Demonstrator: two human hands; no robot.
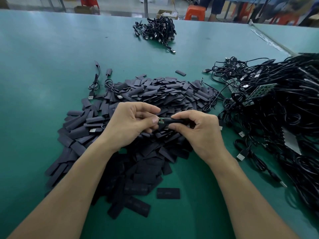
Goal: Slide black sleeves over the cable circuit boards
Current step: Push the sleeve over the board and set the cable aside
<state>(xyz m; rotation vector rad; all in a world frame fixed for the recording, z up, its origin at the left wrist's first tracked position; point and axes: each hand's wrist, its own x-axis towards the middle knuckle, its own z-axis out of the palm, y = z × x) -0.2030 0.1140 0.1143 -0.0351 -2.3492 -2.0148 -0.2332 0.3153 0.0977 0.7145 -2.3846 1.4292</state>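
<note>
Two pinches: my left hand (131,123) holds the circuit board (160,120), right hand (198,131) the black sleeve (178,121) rightward (axes in line).

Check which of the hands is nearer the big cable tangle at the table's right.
Right. The right hand, pinching the black sleeve, is just left of the cable tangle; the left hand, pinching the circuit board, lies farther left.

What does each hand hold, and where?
The left hand pinches the circuit board at its end; the right hand, the black sleeve near its mouth.
</note>
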